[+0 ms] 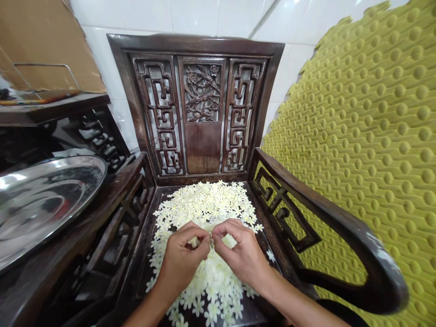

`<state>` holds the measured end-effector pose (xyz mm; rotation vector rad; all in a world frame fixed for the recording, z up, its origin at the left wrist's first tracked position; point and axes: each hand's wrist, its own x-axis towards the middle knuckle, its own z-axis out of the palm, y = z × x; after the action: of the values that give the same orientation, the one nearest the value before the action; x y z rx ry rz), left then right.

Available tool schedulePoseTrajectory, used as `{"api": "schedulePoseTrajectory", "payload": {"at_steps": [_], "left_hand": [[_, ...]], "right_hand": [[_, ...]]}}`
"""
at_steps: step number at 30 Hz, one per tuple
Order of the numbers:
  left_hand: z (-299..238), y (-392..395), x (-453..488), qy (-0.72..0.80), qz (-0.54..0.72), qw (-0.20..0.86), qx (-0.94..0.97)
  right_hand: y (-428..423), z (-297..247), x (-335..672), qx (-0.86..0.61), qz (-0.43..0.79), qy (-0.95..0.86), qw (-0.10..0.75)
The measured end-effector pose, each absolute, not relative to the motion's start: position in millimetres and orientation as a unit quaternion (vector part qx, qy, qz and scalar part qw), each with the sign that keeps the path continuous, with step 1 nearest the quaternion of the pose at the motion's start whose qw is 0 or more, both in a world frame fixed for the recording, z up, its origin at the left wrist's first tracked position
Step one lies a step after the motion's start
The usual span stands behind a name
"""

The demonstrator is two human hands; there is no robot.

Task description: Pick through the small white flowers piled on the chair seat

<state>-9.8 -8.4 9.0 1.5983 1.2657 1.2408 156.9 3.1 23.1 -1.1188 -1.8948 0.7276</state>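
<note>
Many small white five-petalled flowers (209, 204) with yellowish centres lie heaped over the seat of a dark carved wooden chair (204, 156). Above the heap, my left hand (187, 254) is closed, with thumb and forefinger pinched together. My right hand (240, 250) meets it fingertip to fingertip in the same kind of pinch. Something small and pale sits between the fingertips, too small and covered to name. One loose flower (270, 255) rests apart from the heap, near the right side of the seat.
A round shiny metal tray (91, 175) stands at the left beside the armrest. The chair's right armrest (327, 209) curves toward me. Behind it leans a yellow-green bumpy foam mat (374, 136). Brown cardboard (47, 36) and a dark side table (54, 109) are at the upper left.
</note>
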Motion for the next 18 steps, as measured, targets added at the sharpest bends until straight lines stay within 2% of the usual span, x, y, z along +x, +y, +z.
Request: {"api": "schedulePoseTrajectory", "payload": {"at_steps": [5, 9, 15, 18], "left_hand": [[8.1, -8.9, -8.3, 0.488, 0.491, 0.395, 0.604], [6.3, -8.0, -8.3, 0.486, 0.498, 0.415, 0.586], [8.2, -9.6, -9.5, 0.479, 0.518, 0.327, 0.629], [10.3, -11.4, -8.7, 0.488, 0.515, 0.291, 0.641]], "right_hand": [[2.0, 23.4, 155.8, -0.451, 0.297, -0.735, 0.410], [2.9, 21.9, 155.9, -0.458, 0.355, -0.702, 0.413], [8.3, 20.1, 153.4, -0.443, 0.508, -0.620, 0.401], [7.2, 18.1, 150.5, -0.427, 0.545, -0.595, 0.409]]}}
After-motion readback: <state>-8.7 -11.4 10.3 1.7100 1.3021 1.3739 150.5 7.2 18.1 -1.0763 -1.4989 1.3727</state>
